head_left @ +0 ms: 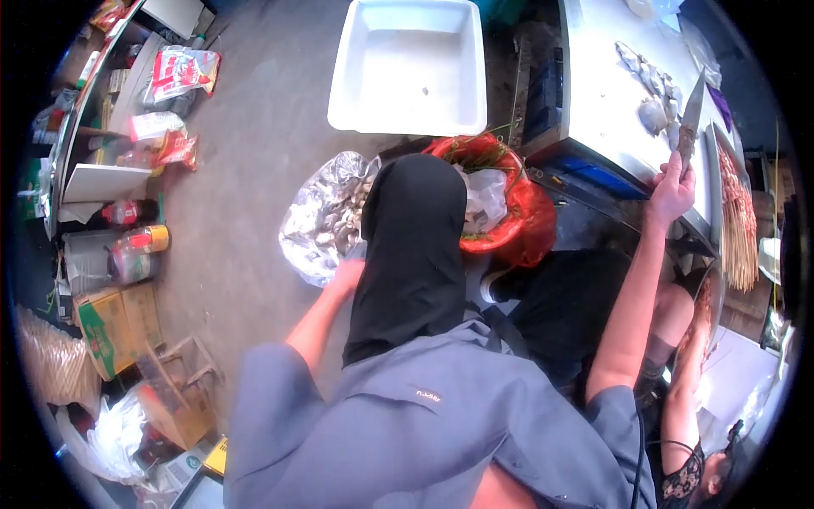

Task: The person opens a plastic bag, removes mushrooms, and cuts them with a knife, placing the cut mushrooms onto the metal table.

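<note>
My right hand (pixel 674 191) is closed round the handle of a knife (pixel 691 119), its blade pointing up over the white table (pixel 593 85). Pale pieces (pixel 657 93) lie on that table just left of the blade. Low beside my left knee, my left hand (pixel 348 276) is at the edge of a clear plastic bag (pixel 305 242) of small mushroom-like pieces (pixel 343 216). Its fingers are mostly hidden by the knee. A red bag (pixel 530 220) lining a container stands right of the knee, with green stalks and clear plastic inside.
A white tub (pixel 407 68) stands ahead. Bundled skewers (pixel 736 220) stand at the table's right edge. Another person's arm (pixel 688 382) reaches up at lower right, near my right forearm. Shelves with packets and bottles (pixel 140 242) line the left; cardboard boxes (pixel 119 327) sit below.
</note>
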Available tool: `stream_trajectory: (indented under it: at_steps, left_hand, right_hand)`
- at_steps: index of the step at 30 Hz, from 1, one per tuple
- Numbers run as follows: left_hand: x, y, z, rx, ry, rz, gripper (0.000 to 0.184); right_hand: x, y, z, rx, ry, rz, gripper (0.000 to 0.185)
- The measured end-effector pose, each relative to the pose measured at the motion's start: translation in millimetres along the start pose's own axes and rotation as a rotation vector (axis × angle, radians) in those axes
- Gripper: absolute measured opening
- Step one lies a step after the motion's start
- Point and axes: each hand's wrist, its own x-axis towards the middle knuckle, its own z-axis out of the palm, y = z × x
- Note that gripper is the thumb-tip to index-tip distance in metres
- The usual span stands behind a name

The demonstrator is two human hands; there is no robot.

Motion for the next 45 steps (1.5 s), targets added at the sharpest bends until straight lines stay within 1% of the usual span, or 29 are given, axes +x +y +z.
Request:
stream_trajectory:
  at_steps: [1, 2, 4, 5, 6, 8, 10, 13, 14, 16, 17, 19, 20, 22, 24, 26, 27, 28, 30, 31, 32, 34, 35, 36, 38, 40, 42, 44, 45]
  left_hand:
    - [5.7, 4.4, -5.3, 0.142, -0.044, -0.016, 0.025]
    - [14.0, 2.4, -6.5, 0.141, -0.045, -0.016, 0.025]
    - [31.5, -4.7, -9.4, 0.2, 0.108, -0.003, 0.018]
    - [37.7, -6.8, -14.1, 0.456, 0.159, 0.09, 0.012]
    - [42.7, -12.7, -18.5, 0.455, 0.155, 0.091, 0.012]
    - [50.1, -35.0, -28.5, 0.512, 0.248, 0.139, 0.011]
    - [45.2, -44.6, -40.3, 0.551, 0.197, 0.153, 0.012]
    - [34.0, -34.8, -54.4, 0.614, -0.171, -0.182, 0.022]
    - [34.2, -35.2, -53.5, 0.614, -0.172, -0.184, 0.022]
    - [33.1, -36.1, -52.3, 0.447, -0.016, -0.063, 0.023]
    - [38.6, -34.7, -50.9, 0.445, -0.012, -0.065, 0.023]
    - [59.6, -23.2, -47.6, 0.349, 0.174, -0.065, 0.026]
    - [69.7, -19.6, -45.9, 0.345, 0.178, -0.065, 0.026]
    - [93.0, -18.8, -38.1, 0.161, 0.366, -0.08, 0.031]
    - [109.6, -17.9, -37.0, 0.124, 0.413, -0.13, 0.031]
    - [121.7, -22.1, -40.5, 0.136, 0.523, -0.271, 0.033]
    - [118.2, -1.1, -61.5, 0.12, 0.324, -0.443, 0.038]
    - [121.2, -6.0, -59.4, 0.121, 0.32, -0.442, 0.038]
    - [122.9, -12.8, -61.4, 0.148, 0.594, -0.498, 0.048]
    - [125.5, -15.0, -68.5, 0.056, 0.587, -0.478, 0.062]
    - [126.7, -16.7, -72.7, 0.057, 0.582, -0.477, 0.062]
    - [129.4, -31.2, -77.8, 0.088, 0.787, -0.267, 0.067]
    - [132.9, -36.6, -77.8, 0.184, 0.89, -0.206, 0.067]
    - [132.9, -33.6, -82.5, 0.185, 0.888, -0.207, 0.067]
    - [130.4, -23.3, -94.6, 0.174, 0.994, -0.113, 0.069]
    - [131.4, -23.2, -92.3, 0.193, 1.017, -0.08, 0.067]
    - [128.8, -21.1, -82.5, 0.055, 0.994, -0.168, 0.052]
    - [134.6, -24.5, -72.3, 0.018, 0.735, -0.431, 0.037]
    - [138.7, -31.7, -58.4, 0.031, 0.817, -0.406, 0.027]
  right_hand:
    - [0.6, 1.2, -0.5, 0.002, -0.008, -0.008, 0.027]
    - [1.4, 2.5, -0.8, 0.004, -0.014, -0.017, 0.027]
    - [1.7, 3.0, 0.0, 0.008, -0.015, -0.016, 0.027]
    - [1.9, 3.3, -0.2, 0.013, -0.016, -0.015, 0.027]
    - [0.7, 0.8, -0.6, 0.009, -0.017, -0.013, 0.027]
    - [-2.5, -7.1, 1.0, -0.014, -0.01, -0.006, 0.023]
    - [-0.8, -3.3, 0.8, -0.015, -0.013, -0.013, 0.023]
    - [0.1, -2.4, 0.4, -0.038, -0.001, -0.024, 0.025]
    - [-0.5, -2.9, 0.4, -0.062, 0.008, -0.027, 0.028]
    - [-0.7, -1.8, 1.0, -0.04, 0.001, -0.015, 0.028]
    - [-0.1, -1.8, 1.4, -0.019, -0.001, -0.005, 0.028]
    - [-0.1, -1.2, 1.2, -0.028, -0.007, -0.008, 0.028]
    - [0.3, -0.9, 0.9, -0.04, -0.01, -0.009, 0.028]
    - [1.2, 0.0, 0.1, -0.081, -0.017, -0.018, 0.029]
    - [1.8, -0.4, -1.3, -0.127, -0.018, -0.023, 0.029]
    - [0.0, -1.3, -0.2, -0.162, -0.012, -0.03, 0.03]
    - [-1.0, -2.1, -0.1, -0.167, -0.011, -0.03, 0.03]
    - [-1.5, -3.2, 0.2, -0.159, -0.004, -0.025, 0.03]
    - [-0.8, -2.0, 1.2, -0.154, 0.005, -0.019, 0.031]
    - [-0.2, -0.7, 1.3, -0.131, 0.007, -0.016, 0.031]
    - [0.1, 0.3, 1.0, -0.109, 0.008, -0.013, 0.031]
    - [-0.3, -0.5, 0.4, -0.125, 0.001, -0.016, 0.031]
    - [-0.3, -0.8, 0.4, -0.136, -0.005, -0.021, 0.03]
    - [-0.3, -0.8, 0.7, -0.138, -0.005, -0.02, 0.03]
    - [-0.4, -0.6, 0.9, -0.133, -0.012, -0.022, 0.031]
    - [0.0, -0.8, 1.4, -0.133, -0.016, -0.028, 0.032]
    - [-0.4, -0.4, 1.8, -0.132, -0.019, -0.032, 0.032]
    - [-0.1, 0.1, 1.7, -0.157, -0.008, -0.025, 0.033]
    - [-0.1, 0.2, 1.1, -0.161, -0.006, -0.023, 0.033]
